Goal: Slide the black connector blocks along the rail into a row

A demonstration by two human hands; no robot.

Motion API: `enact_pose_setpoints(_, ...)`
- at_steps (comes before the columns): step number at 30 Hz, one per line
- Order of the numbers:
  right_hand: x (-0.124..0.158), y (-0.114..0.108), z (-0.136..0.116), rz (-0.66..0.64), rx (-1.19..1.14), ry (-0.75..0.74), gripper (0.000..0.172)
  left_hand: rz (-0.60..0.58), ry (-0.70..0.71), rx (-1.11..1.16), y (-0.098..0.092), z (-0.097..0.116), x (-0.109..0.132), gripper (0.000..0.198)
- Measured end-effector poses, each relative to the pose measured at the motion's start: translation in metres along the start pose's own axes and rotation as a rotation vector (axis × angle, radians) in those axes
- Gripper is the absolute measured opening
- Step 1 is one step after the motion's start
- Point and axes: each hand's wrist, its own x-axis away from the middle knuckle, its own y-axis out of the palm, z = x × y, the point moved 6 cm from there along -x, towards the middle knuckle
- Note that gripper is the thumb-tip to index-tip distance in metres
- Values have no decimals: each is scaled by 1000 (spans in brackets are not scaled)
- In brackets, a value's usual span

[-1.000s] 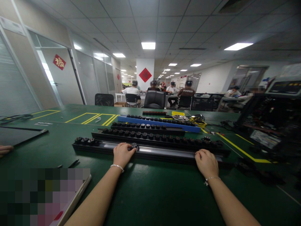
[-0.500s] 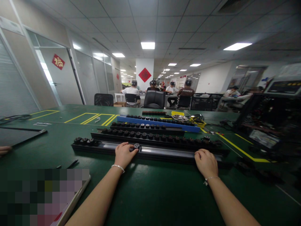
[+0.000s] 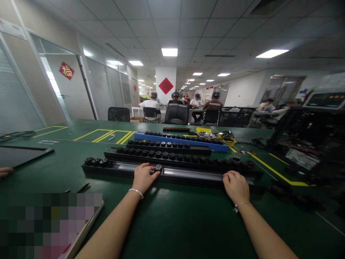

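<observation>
A long black rail (image 3: 188, 174) with a shiny channel lies crosswise in front of me. My left hand (image 3: 144, 177) is closed at the rail, thumb and fingers on a small round black socket-like piece (image 3: 159, 168) that sits in the channel. Toward the rail's right part, my right hand (image 3: 236, 185) has its fingers curled over the near edge, holding it. Several similar black pieces (image 3: 95, 162) sit at the rail's left end. Just behind runs another black rail (image 3: 172, 157) lined with a row of such pieces.
Farther back are a blue rail (image 3: 140, 136) with black pieces, a metal dish (image 3: 206, 135) and a yellow tray (image 3: 203, 129). Dark equipment (image 3: 299, 144) stands at right. A pale-edged tray (image 3: 98, 212) is near left; another person's hand (image 3: 4, 172) shows at the left edge.
My left hand has slid slightly to the right along the channel, and the small round piece has moved with it. My right hand has stayed in place on the rail.
</observation>
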Motion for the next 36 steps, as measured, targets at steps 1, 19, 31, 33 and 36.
enact_pose_setpoints(1, 0, 0, 0, 2, 0, 0, 35, -4, 2, -1, 0, 0, 0, 30)
enact_pose_setpoints(19, 0, -2, -2, 11, 14, -7, 36, -35, 77, 23, 5, 4, 1, 30)
enact_pose_setpoints(31, 0, -1, -2, -29, 38, 10, 39, -36, 129, 47, 4, 12, 3, 27)
enact_pose_setpoints(33, 0, -1, -2, -33, 45, 10, 39, -31, 135, 56, 5, 12, 4, 26)
enact_pose_setpoints(36, 1, -2, -3, -34, 39, 13, 39, -35, 148, 64, 6, 13, 4, 27)
